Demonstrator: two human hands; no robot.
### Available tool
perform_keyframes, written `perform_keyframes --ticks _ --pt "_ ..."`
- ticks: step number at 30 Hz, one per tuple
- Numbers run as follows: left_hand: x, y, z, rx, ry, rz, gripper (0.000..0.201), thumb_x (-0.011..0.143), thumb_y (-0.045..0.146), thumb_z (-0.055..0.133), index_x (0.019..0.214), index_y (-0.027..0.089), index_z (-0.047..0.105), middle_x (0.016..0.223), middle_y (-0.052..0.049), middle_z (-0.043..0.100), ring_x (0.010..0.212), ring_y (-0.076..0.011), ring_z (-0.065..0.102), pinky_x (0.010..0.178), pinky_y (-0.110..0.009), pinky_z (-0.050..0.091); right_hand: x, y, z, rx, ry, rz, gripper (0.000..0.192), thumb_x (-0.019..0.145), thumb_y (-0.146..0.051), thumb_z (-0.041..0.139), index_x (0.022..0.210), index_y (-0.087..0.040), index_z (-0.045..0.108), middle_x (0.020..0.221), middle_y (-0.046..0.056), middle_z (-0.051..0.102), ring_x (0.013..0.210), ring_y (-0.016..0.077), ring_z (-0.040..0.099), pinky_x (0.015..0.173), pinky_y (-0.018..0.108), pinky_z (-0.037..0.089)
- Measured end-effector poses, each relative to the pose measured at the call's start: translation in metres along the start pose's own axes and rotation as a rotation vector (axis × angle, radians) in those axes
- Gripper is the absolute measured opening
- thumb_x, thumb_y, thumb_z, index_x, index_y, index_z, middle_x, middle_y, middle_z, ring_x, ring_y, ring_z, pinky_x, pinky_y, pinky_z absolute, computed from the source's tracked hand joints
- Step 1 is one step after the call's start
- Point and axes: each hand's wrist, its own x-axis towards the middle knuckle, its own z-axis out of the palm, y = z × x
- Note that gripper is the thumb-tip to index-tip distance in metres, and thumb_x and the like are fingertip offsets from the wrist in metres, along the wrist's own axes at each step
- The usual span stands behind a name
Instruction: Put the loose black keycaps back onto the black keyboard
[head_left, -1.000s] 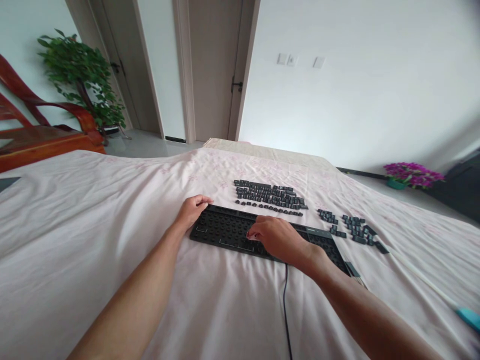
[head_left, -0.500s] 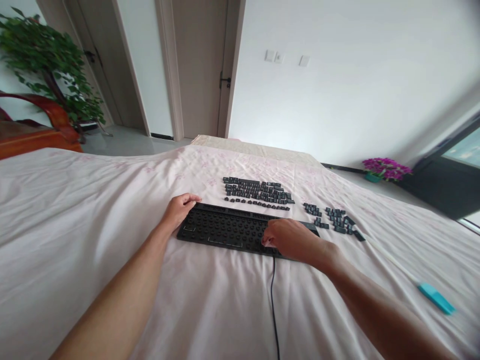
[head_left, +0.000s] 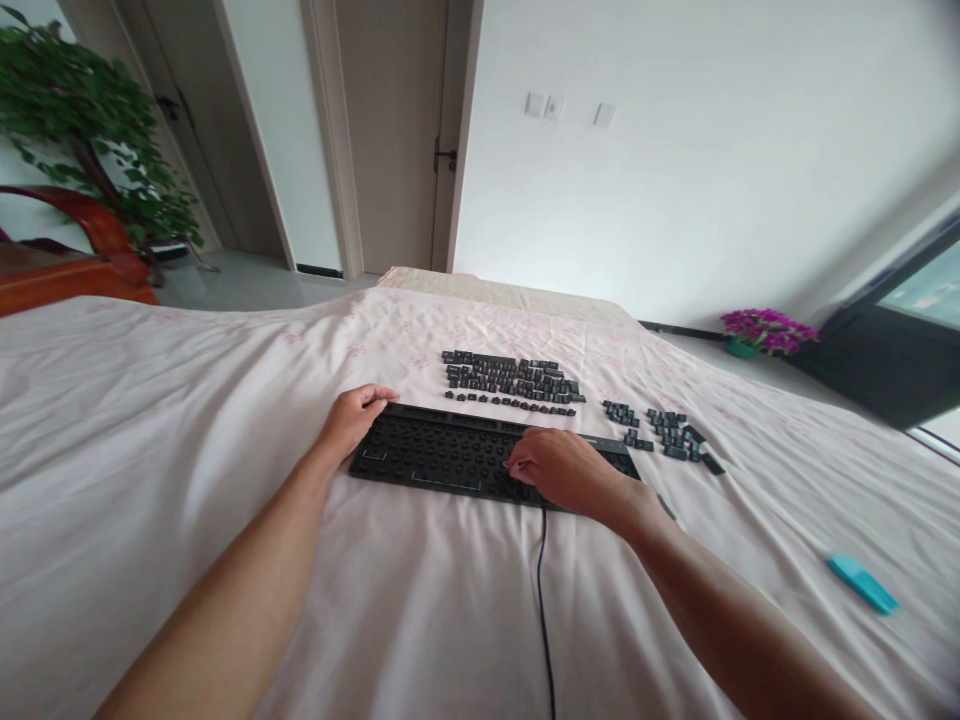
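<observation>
A black keyboard (head_left: 427, 457) with its keycaps off lies on the pale bedsheet, bare switch posts showing. At its far left corner, my left hand (head_left: 354, 420) grips the edge between thumb and fingers. My right hand (head_left: 555, 465) is over the right-hand part of the board, closed, its fingertips down among the switches. A small whitish wad peeks out between those fingers; its kind is hard to make out. The palm hides part of the keys. From the near edge runs a black cable (head_left: 541, 590).
Loose black keycaps (head_left: 510, 378) lie in rows beyond the keyboard, with smaller groups of keycaps (head_left: 671, 435) to the right. A brush with a blue end (head_left: 862, 584) and a pale, thin shaft rests on the sheet (head_left: 420, 600) at the right.
My right hand has shifted slightly left and away from me over the switches. My left hand keeps its hold on the corner. The whole view has moved a little.
</observation>
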Motion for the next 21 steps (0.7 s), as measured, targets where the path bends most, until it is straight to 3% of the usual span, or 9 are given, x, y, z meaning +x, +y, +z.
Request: perform_keyframes --ticks 4,11,16,21 --pt "0.000 0.000 0.000 0.010 -0.012 0.003 0.028 0.075 0.029 0.056 0.094 0.018 0.073 0.098 -0.006 0.075 0.086 -0.0206 0.068 0.080 -0.029 0.049 0.006 0.002 0.007 0.000 0.070 0.077 0.027 0.092 -0.025 0.047 0.102 -0.026 0.072 0.104 0.005 0.070 0.092 0.0189 0.065 0.074 0.024 0.043" --pt "-0.003 0.006 0.000 -0.005 -0.006 -0.027 0.029 0.073 0.030 0.057 0.094 0.017 0.073 0.097 -0.006 0.076 0.086 -0.0209 0.068 0.079 -0.028 0.050 -0.008 0.006 -0.002 0.134 -0.065 -0.052 0.025 0.086 -0.020 0.052 0.095 -0.024 0.075 0.097 0.003 0.074 0.095 0.0183 0.066 0.082 0.022 0.044" --pt "-0.005 0.009 0.000 -0.012 0.004 -0.039 0.029 0.072 0.031 0.058 0.092 0.017 0.073 0.096 -0.006 0.076 0.084 -0.0206 0.068 0.076 -0.027 0.050 -0.010 0.013 -0.001 0.177 0.066 0.064 0.027 0.089 -0.027 0.050 0.099 -0.023 0.074 0.102 0.005 0.073 0.094 0.0191 0.066 0.080 0.024 0.045" --pt "-0.005 0.012 0.000 -0.003 0.010 -0.037 0.029 0.072 0.031 0.058 0.092 0.017 0.074 0.096 -0.007 0.076 0.084 -0.0206 0.068 0.077 -0.028 0.050 -0.013 0.013 0.003 0.163 -0.018 -0.024 0.026 0.087 -0.020 0.051 0.096 -0.023 0.075 0.098 0.004 0.073 0.095 0.0181 0.065 0.083 0.023 0.043"
